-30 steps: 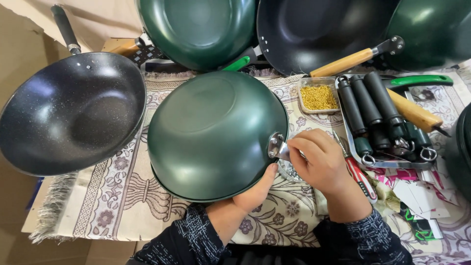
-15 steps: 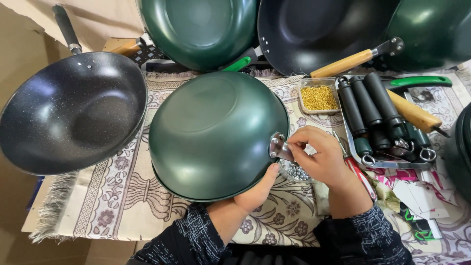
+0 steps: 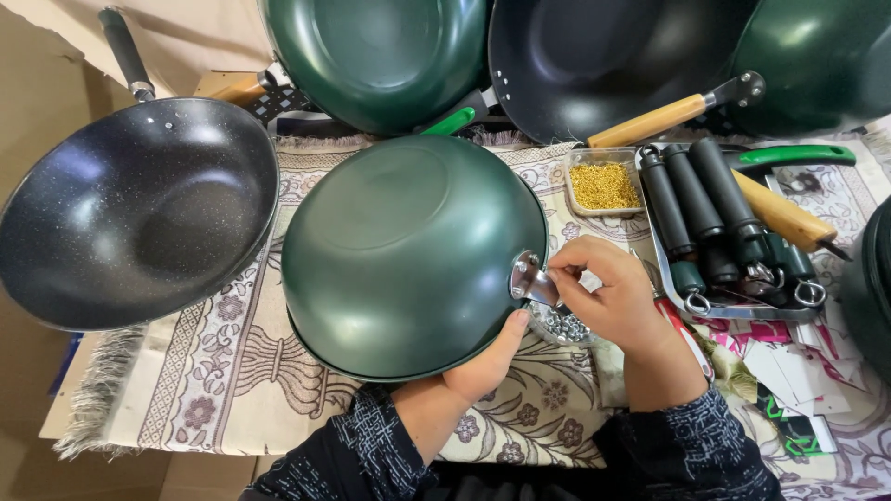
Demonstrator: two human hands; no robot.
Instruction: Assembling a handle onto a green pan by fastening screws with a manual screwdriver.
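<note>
Left hand: the left hand (image 3: pixel 484 360) sits at the near rim of the green wok (image 3: pixel 408 250); thumb pressed up against the rim, the other fingers hidden under it, so their state cannot be told.
Right hand: the right hand (image 3: pixel 613 301) is just right of the wok; fingertips pinched together on the metal bracket (image 3: pixel 527 276).
Wok: upside down, domed bottom up, in the middle of the cloth (image 3: pixel 232 371).
Axis: the bracket sits on the wok's right side and points right and slightly toward the person; the wok's handle axis runs left to right.
Screws: a small dish of silvery screws (image 3: pixel 561 325) lies under the right hand, touching the wok's edge.
Surface: patterned, fringed cloth over a table.
Left: a black wok (image 3: pixel 139 209) sits open side up, its dark handle pointing away.
Right: a metal tray (image 3: pixel 729 311) holds black handles (image 3: pixel 696 199) lying side by side, long axes running near to far.
Box: a clear box of yellow bits (image 3: pixel 603 184) lies beyond the right hand.
Far: more green and black woks lean along the back, with wooden handles (image 3: pixel 654 119) and green ones.
</note>
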